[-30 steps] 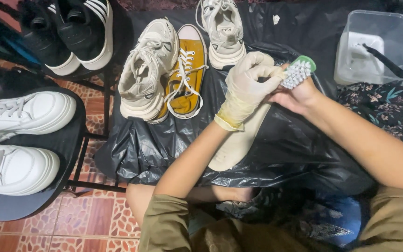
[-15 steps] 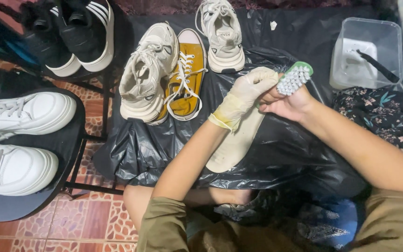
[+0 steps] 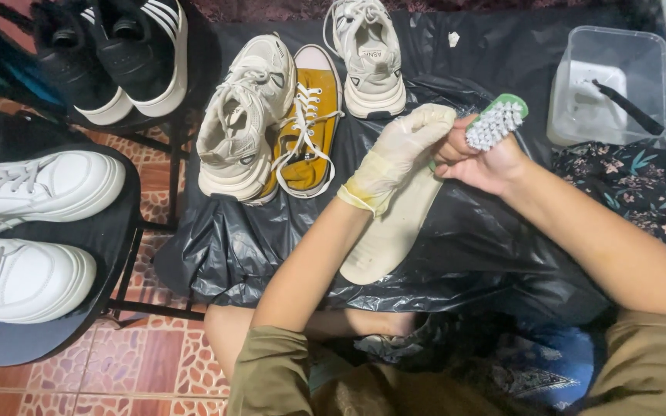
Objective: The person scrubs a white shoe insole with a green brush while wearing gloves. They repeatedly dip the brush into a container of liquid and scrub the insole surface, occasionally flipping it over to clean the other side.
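My left hand [image 3: 399,152] wears a pale rubber glove and holds the top end of a cream shoe insole [image 3: 396,227], which lies over a black plastic sheet [image 3: 472,231]. My bare right hand [image 3: 478,163] grips a green-backed scrubbing brush [image 3: 496,122], bristles turned up toward me, just right of the gloved fingers. The two hands touch near the insole's upper end.
On the sheet stand a beige sneaker [image 3: 247,115], a yellow canvas shoe [image 3: 310,122] and another beige sneaker [image 3: 365,54]. A clear plastic tub [image 3: 612,86] sits at the right. Black sneakers [image 3: 117,54] and white sneakers [image 3: 32,231] rest on black stools at the left.
The brush has tipped a little further right and up in my right hand. My gloved left hand has stayed on the insole's top end.
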